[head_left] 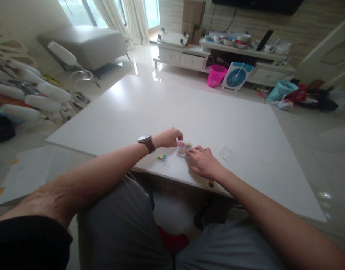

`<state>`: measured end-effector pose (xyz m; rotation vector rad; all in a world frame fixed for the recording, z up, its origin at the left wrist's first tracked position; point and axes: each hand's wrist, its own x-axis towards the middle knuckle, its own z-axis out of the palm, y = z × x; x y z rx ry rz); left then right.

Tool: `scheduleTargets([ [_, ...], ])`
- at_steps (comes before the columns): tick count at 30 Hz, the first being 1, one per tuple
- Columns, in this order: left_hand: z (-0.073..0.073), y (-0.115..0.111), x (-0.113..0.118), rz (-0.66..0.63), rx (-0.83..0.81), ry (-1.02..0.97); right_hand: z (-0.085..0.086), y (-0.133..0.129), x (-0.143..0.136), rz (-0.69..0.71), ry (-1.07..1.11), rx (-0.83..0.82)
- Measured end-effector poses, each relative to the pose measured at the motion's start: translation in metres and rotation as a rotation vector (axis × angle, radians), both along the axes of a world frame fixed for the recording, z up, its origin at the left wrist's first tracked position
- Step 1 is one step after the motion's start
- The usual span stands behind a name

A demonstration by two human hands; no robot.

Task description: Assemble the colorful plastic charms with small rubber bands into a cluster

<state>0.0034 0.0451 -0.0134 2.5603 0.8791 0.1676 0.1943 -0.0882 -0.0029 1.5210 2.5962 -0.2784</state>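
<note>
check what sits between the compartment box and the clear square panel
The head view shows your right hand at the compartment box, then bare white tabletop to the clear square panel.

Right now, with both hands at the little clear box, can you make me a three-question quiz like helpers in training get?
1. Which wrist wears the silver watch with a brown strap: A, left; or B, right?
2. True or false: on the white rectangular table, a flat, clear, four-sided piece lies to the right of the small clear plastic box.
3. Fill in: the plastic basket just left of the blue-and-white box fan is ____.

Key: 1, A; 2, true; 3, pink.
</note>
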Motion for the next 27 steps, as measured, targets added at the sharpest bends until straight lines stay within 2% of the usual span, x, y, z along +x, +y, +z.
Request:
scheduleTargets([
  [27,-0.0014,0.0011,0.0003,0.006,0.006,0.004,-0.0037,-0.0019,-0.0024,-0.011,0.000,0.034],
])
